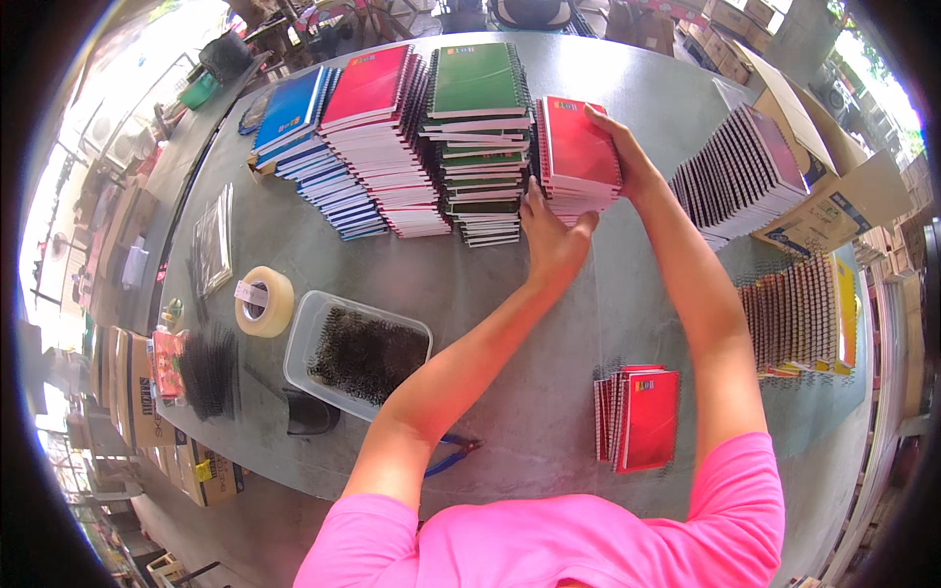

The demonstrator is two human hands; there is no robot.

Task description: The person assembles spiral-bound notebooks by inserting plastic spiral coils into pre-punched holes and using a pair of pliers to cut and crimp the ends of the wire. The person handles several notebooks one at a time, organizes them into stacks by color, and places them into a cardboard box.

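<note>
A short stack of red spiral notebooks (580,137) stands at the far middle of the table, between both my hands. My right hand (627,157) wraps its right side, with fingertips over the top cover's edge. Against the stack's lower left corner and near side, my left hand (557,240) presses with fingers and thumb curled round it. Just left rises a tall stack of green spiral notebooks (477,80). Beyond that are stacks of red notebooks (368,86) and blue notebooks (291,110). A few red notebooks (647,421) lie nearer me, beside my right forearm.
On the left are a plastic tub (358,306) of black spiral pieces, a tape roll (265,302) and black coils (208,372). Blue-handled pliers (451,454) lie by my left elbow. On the right stand dark-spined notebooks (735,176), an open carton (833,211) and yellow-covered notebooks (799,314).
</note>
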